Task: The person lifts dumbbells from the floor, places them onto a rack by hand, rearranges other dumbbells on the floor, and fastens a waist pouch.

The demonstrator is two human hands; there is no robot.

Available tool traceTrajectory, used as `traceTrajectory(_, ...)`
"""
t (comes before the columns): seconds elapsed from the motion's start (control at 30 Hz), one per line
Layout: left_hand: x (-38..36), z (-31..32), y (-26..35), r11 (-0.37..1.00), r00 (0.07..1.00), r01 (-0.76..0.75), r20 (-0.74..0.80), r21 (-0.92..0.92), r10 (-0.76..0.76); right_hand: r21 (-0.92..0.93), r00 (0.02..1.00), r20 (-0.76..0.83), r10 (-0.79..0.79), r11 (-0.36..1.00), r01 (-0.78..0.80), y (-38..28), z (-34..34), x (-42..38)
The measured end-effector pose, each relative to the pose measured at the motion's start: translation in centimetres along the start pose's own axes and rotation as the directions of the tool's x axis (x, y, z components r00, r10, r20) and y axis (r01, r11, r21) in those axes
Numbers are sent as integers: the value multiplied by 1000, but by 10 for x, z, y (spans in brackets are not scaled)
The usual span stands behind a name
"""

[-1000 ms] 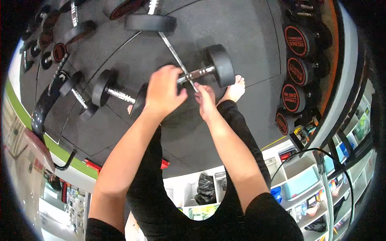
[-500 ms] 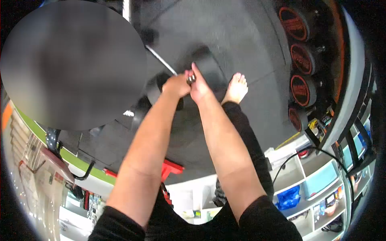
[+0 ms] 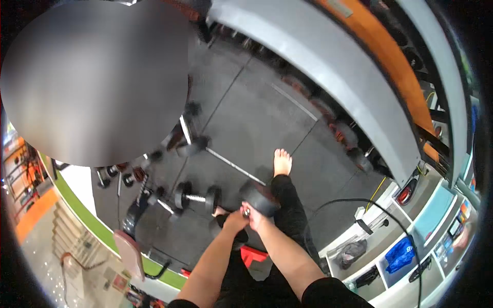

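Observation:
My left hand [image 3: 235, 221] and my right hand [image 3: 256, 220] are close together in front of my body, fingers wrapped round the short metal handle [image 3: 247, 211] of a dumbbell. One thick black head of this dumbbell [image 3: 258, 198] shows just beyond my right hand. Its other end is mostly hidden by my left hand and forearm. Left of my hands, another dumbbell [image 3: 195, 198] with a silver handle lies on the dark floor, near my left foot [image 3: 221, 211]. A long thin metal bar [image 3: 235, 166] stretches across the floor toward the held dumbbell.
My bare right foot [image 3: 282, 162] stands on the black mat floor [image 3: 241, 123]. More dumbbells [image 3: 165, 205] lie at the left. A grey and orange rack [image 3: 328, 66] curves along the right, with weights below. White shelves [image 3: 405, 256] and a black cable [image 3: 354, 200] are at lower right.
The view has swung and tilted, showing more floor, the rack and several dumbbells at left. My hands, still together on the dumbbell, now appear lower in view and closer to my body.

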State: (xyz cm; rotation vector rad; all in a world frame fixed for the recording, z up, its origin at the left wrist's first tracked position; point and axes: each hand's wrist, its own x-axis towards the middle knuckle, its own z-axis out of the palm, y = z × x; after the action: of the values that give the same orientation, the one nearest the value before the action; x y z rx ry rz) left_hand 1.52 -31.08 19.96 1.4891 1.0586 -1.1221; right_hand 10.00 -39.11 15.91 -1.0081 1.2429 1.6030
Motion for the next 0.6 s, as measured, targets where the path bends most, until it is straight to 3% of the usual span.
traceTrajectory(0.03, -27, -13, 20, 999, 1000, -6, -17, -43, 5, -73, 999, 18, 30, 997, -28, -9, 13, -34)
traceTrajectory(0.1, -59, -23, 50, 996, 997, 36, -59, -86, -41, -51, 994, 79, 71, 996, -67, -16, 14, -59)
traceTrajectory(0.13, -67, -18, 57, 992, 990, 9, -139, -125, -26, -99, 995, 101, 15, 995, -5, -21, 16, -70)
traceTrajectory(0.17, -70, -20, 62, 976, 992, -66, -120, -205, 42, -173, 987, 143, -71, 980, 95, -29, 14, -79)
traceTrajectory(0.2, -71, -22, 73, 980, 998, -16, -64, -197, 4, -191, 936, 350, -44, 974, 118, -53, 25, -108)
traceTrajectory(0.27, -61, -14, 91, 948, 969, -150, -232, -282, 84, -183, 951, 261, -167, 959, 219, -69, 18, -104)
traceTrajectory(0.3, -50, -16, 100, 946, 967, -165, -236, -280, 99, -184, 948, 261, -181, 955, 233, -83, 18, -103)
traceTrajectory(0.37, -34, -21, 126, 918, 961, -219, -238, -331, 144, -202, 926, 127, -355, 905, 375, -116, 35, -136)
traceTrajectory(0.5, -7, -63, 180, 851, 969, -245, -138, -465, 203, -215, 905, 164, -393, 881, 422, -170, 30, -128)
traceTrajectory(0.57, -6, -83, 194, 914, 968, -243, -19, -326, 251, -167, 908, 29, -417, 894, 416, -179, 34, -131)
traceTrajectory(0.6, -11, -97, 201, 931, 974, -223, -38, -287, 222, -184, 909, 22, -416, 892, 413, -180, 43, -138)
